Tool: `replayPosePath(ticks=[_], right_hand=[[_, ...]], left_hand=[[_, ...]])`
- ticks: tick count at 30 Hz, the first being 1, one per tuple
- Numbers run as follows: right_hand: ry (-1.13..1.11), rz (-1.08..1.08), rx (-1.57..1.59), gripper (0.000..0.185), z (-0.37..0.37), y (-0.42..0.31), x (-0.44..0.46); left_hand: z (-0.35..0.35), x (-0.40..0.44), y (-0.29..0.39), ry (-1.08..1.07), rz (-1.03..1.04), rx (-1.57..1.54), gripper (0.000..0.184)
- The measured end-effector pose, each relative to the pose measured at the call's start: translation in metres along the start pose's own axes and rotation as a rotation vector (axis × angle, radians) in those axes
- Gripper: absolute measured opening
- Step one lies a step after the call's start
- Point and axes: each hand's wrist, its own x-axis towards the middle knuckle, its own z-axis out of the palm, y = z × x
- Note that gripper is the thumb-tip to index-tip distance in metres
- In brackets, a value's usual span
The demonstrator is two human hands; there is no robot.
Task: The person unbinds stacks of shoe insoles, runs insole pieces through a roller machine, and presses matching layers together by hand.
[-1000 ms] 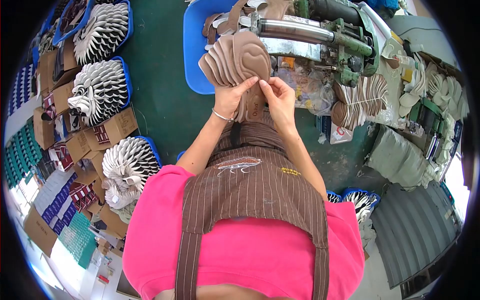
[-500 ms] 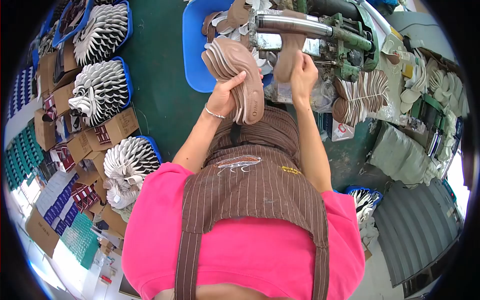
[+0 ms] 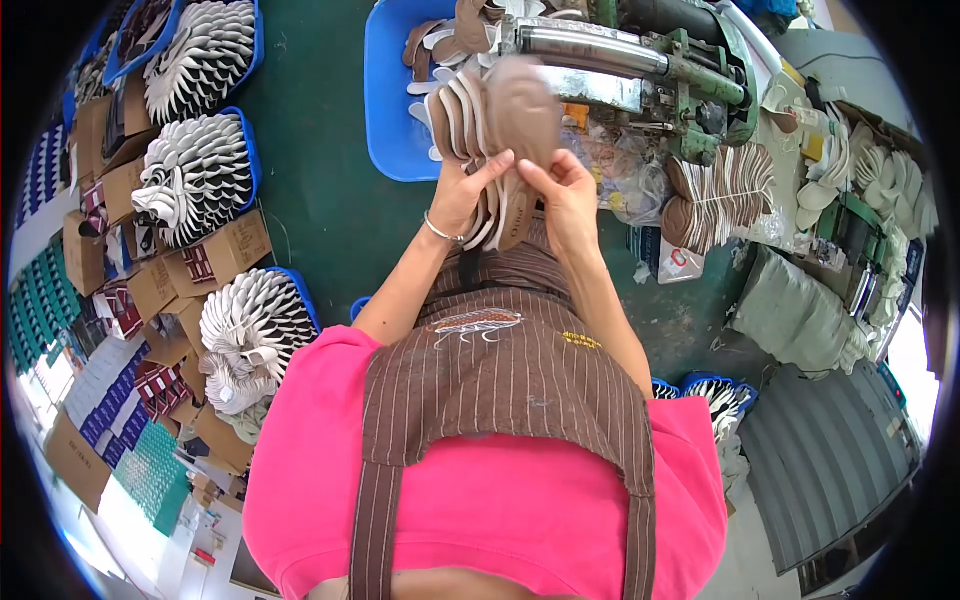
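Note:
My left hand (image 3: 463, 196) is closed around a fanned stack of brown and white insoles (image 3: 461, 115), held above my lap. My right hand (image 3: 567, 193) pinches one brown insole (image 3: 524, 105) by its lower part, against the right side of that stack. The upper end of this insole is smeared by motion. Just beyond both hands stands the green machine with a shiny metal roller (image 3: 594, 48). Behind the stack, a blue bin (image 3: 386, 120) holds loose brown and white insoles.
Right of the machine, a row of brown insoles (image 3: 720, 195) lies on the work surface. Blue bins of stacked white insoles (image 3: 196, 180) and cardboard boxes (image 3: 233, 248) line the left side. A grey corrugated sheet (image 3: 830, 450) is at lower right.
My right hand has brought the brown insole from the machine's roller leftward to the stack. My left hand still holds the stack, now turned a little.

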Motion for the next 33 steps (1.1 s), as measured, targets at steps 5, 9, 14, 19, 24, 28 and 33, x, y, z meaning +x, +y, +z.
replayPosePath(ticks=[5, 9, 14, 19, 24, 28, 33], right_hand=[[0.223, -0.105, 0.005, 0.02, -0.031, 0.006, 0.017], [0.319, -0.262, -0.274, 0.025, -0.049, -0.004, 0.071], [0.012, -0.042, -0.336, 0.021, 0.006, 0.017, 0.018], [0.158, -0.318, -0.347, 0.011, 0.009, 0.026, 0.002], [0.387, -0.412, -0.488, 0.013, -0.023, 0.032, 0.015], [0.522, -0.515, -0.745, 0.023, -0.043, 0.015, 0.055], [0.316, -0.363, -0.811, 0.033, -0.007, -0.022, 0.062]], left_hand=[[-0.022, 0.01, -0.004, 0.013, -0.185, -0.32, 0.034], [-0.02, 0.006, -0.004, 0.03, -0.205, -0.332, 0.036], [-0.006, 0.008, -0.007, 0.079, 0.038, -0.107, 0.034], [0.004, 0.009, -0.011, 0.117, 0.294, 0.229, 0.039], [-0.012, 0.007, -0.004, -0.069, -0.169, -0.359, 0.045], [-0.016, 0.007, 0.008, -0.094, -0.187, -0.405, 0.044], [-0.015, 0.01, 0.002, 0.007, -0.127, -0.277, 0.038]])
